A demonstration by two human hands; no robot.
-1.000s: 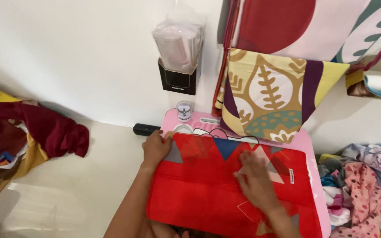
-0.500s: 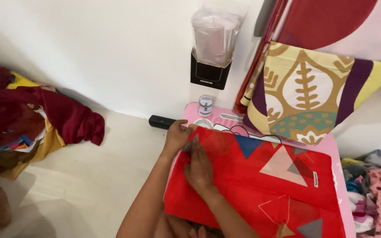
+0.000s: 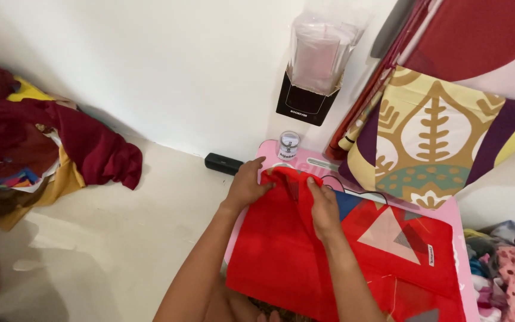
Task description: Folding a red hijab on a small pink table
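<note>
The left hand (image 3: 247,186) and the right hand (image 3: 323,206) both pinch the top edge of a red cloth (image 3: 281,244). The cloth lies on a pink worktop (image 3: 466,250), and the hands lift its edge up a little. A small clear jar (image 3: 288,145) stands at the back of the worktop; it is too small to tell what is in it. On the wall, a black holder (image 3: 304,104) holds clear plastic bags (image 3: 320,50). A dark red pile of clothes (image 3: 43,143) lies off to the left.
</note>
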